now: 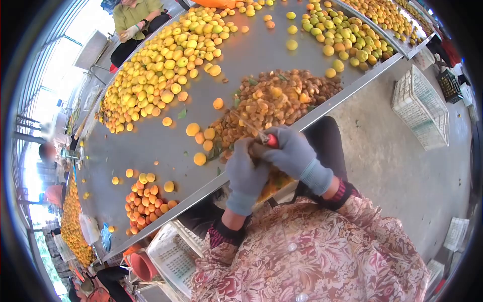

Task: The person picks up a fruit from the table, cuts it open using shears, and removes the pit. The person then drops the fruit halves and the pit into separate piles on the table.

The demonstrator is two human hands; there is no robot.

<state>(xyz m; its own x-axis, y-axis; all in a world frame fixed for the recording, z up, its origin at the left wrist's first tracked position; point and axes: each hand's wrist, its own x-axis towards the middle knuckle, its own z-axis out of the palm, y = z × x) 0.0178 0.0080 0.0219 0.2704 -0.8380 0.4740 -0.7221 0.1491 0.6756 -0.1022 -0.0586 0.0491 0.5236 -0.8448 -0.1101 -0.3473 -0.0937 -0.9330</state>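
Observation:
My right hand [298, 155], in a grey glove, is closed around a small knife with a red handle [272, 141]. Its thin blade points up and left over a heap of brown apricot stones [282, 100], some with orange pulp on them. My left hand [245, 170], gloved too, is closed and touches the right one. Something brownish shows between the two hands, mostly hidden by the fingers. Several loose apricots [200, 158] lie on the metal table just left of the stones.
A large pile of yellow apricots [161, 75] covers the table's far left, greener ones [347, 38] the far right. Orange apricots [146, 201] sit near the left edge. A white crate [173, 256] stands below, another crate [420, 105] on the right floor. A person [136, 20] sits opposite.

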